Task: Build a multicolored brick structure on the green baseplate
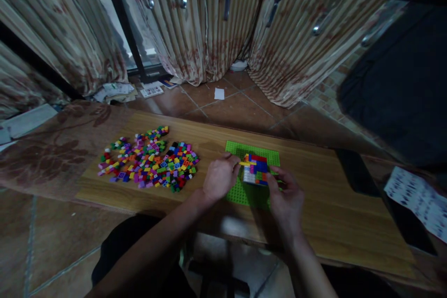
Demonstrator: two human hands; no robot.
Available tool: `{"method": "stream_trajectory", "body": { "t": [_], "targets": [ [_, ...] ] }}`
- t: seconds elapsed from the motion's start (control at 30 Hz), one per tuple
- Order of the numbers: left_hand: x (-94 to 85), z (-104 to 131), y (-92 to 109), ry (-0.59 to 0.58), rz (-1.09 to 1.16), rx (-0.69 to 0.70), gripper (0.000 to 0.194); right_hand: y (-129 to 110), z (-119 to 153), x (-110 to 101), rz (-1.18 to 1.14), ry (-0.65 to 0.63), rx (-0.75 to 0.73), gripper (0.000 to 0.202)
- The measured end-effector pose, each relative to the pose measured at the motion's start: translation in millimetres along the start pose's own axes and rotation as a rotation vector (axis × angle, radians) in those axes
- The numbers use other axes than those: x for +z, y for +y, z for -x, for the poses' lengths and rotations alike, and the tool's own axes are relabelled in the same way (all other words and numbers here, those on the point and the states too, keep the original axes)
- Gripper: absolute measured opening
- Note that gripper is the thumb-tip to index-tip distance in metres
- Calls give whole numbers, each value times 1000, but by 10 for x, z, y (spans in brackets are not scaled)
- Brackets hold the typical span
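A bright green studded baseplate (237, 195) lies on the wooden table. On it stands a block of joined bricks (257, 167) in red, blue, orange, purple and white. My left hand (221, 176) is at the block's left side, its fingertips closed on a small yellow brick (243, 163) that reaches the block's left edge. At the block's right side is my right hand (286, 195), thumb and fingers bent and apart, with the fingertips by the right edge; whether they press on it is hard to see.
Many loose coloured bricks (150, 158) are spread on the left of the wooden table (324, 214). A dark flat object (356, 172) and a printed sheet (417, 195) lie at the right. Curtains hang behind, above a tiled floor with papers.
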State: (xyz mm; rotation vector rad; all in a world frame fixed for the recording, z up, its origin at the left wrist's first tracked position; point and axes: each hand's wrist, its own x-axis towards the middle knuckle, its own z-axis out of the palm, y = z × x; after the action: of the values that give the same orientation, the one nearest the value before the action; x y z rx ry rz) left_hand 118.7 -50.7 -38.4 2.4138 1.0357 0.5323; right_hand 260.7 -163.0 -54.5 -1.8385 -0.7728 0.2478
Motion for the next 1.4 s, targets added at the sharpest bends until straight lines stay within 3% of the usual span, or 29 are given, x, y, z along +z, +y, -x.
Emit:
{"method": "stream_trajectory", "body": {
  "t": [0.43,0.83,1.4],
  "targets": [
    [-39,31,-12,-16,-10,-7,20,-14,-84,-18,79,-52,-47,37],
    [-73,29,-10,-26,-30,-38,18,-64,-68,35,221,-150,-324,26],
    [-10,-142,154,0,6,62,19,28,-56,-87,152,-93,-242,26]
  ]
}}
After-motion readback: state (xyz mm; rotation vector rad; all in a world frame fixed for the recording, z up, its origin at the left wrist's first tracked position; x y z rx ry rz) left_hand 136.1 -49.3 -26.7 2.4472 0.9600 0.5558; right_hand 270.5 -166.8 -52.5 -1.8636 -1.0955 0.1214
